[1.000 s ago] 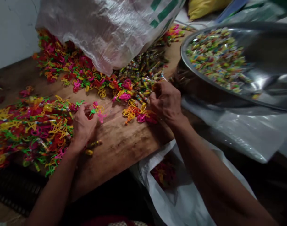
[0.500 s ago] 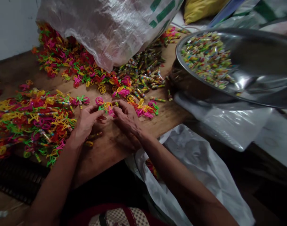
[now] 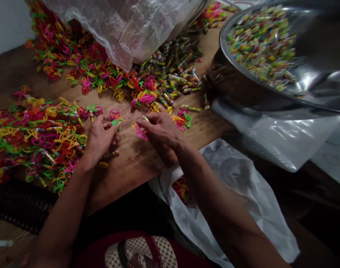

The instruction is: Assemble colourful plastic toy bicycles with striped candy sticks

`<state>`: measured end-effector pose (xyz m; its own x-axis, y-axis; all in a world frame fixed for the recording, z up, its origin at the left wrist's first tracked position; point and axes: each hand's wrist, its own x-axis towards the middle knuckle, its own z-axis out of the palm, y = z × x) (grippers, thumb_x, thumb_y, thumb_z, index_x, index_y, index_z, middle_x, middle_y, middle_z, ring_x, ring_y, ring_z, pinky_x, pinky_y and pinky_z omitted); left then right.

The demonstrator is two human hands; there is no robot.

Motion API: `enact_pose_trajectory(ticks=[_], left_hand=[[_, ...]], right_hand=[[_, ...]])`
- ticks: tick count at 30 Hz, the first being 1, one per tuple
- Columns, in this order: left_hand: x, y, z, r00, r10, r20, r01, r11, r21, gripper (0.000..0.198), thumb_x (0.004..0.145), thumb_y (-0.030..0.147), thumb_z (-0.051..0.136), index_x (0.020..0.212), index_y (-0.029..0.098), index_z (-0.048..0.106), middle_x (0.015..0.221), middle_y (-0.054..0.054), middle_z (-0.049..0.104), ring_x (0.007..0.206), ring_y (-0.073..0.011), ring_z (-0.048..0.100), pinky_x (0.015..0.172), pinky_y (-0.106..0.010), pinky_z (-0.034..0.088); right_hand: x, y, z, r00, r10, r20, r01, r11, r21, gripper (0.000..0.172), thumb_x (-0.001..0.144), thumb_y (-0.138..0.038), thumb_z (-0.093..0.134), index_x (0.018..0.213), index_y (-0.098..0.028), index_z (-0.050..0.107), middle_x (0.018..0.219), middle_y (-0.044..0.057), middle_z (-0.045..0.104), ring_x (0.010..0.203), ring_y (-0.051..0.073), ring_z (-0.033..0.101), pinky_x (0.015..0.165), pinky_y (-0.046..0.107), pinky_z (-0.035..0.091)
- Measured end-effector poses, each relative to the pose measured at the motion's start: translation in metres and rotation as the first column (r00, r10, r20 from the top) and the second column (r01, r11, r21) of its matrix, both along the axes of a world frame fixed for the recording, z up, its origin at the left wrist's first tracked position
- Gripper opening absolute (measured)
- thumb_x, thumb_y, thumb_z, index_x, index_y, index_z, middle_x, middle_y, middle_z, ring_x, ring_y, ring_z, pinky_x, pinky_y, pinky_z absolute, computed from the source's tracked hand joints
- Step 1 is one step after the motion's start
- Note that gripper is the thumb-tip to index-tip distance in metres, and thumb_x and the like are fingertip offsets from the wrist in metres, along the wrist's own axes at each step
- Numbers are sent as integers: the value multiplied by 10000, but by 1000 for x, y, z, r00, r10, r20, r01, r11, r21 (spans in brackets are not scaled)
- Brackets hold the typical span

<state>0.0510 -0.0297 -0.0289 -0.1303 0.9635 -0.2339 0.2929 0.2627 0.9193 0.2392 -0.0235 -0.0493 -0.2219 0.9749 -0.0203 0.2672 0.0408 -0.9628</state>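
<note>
My left hand (image 3: pixel 100 136) is bent at the table's left-centre, thumb and fingers closed on a small green plastic piece (image 3: pixel 117 123). Just beyond its fingertips shows a pink plastic ring (image 3: pixel 114 114). Apart from it, my right hand (image 3: pixel 162 128) pinches a pink plastic piece (image 3: pixel 141 133), with a bit of yellow ring beside it. A small light-coloured tube end also shows at the right fingertips, partly hidden. To the left of my left hand spreads a pile of bright plastic pieces mixed with little tubes (image 3: pixel 47 134). Several loose plastic pieces (image 3: pixel 182 118) lie beyond my right hand.
A large clear plastic bag (image 3: pixel 125 29) covers part of a heap of plastic pieces (image 3: pixel 75 56) and small patterned tubes (image 3: pixel 181 74). At the right stands a metal basin (image 3: pixel 224 48) of tubes. A white sack (image 3: pixel 228 167) hangs below the wooden table's edge (image 3: pixel 125 182).
My hands have drawn apart, the right one shifting right with the pink piece. The green piece stays by my left fingertips. The camera view has tilted down slightly.
</note>
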Motion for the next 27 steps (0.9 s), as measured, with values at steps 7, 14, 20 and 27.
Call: enact_pose_trajectory(ticks=[7,14,20,27], left_hand=[[-9,-10,12,834,-174,524,278,952,-125,158,785,262,716,863,139,656,881,-60,695,567,-87,596,453,-183,436],[-3,-19,7,674,-125,728,437,862,-257,124,807,264,666,838,160,725,928,-98,727,548,-96,550,412,-186,337],[11,-20,5,751,-107,652,318,923,-215,351,956,423,531,1048,130,701,974,-133,743,769,-194,714,630,-279,573],[17,-19,7,871,-107,479,181,977,-110,228,846,222,719,1046,116,697,841,-66,757,664,-165,724,567,-238,594]], right_hand=[[-10,-1,6,993,-116,12,111,975,193,287,859,-477,608,780,-202,638,653,-16,526,601,118,445,563,268,338],[-9,0,5,852,184,-490,-275,954,-120,495,716,-639,764,664,-193,556,545,-85,410,481,58,385,467,210,389],[-5,4,9,926,59,-373,-116,984,-132,582,650,-697,784,591,-190,504,527,-71,455,473,55,417,441,200,344],[-15,2,8,972,-77,-220,87,995,38,546,754,-711,684,659,-188,557,595,-59,439,534,67,374,480,226,311]])
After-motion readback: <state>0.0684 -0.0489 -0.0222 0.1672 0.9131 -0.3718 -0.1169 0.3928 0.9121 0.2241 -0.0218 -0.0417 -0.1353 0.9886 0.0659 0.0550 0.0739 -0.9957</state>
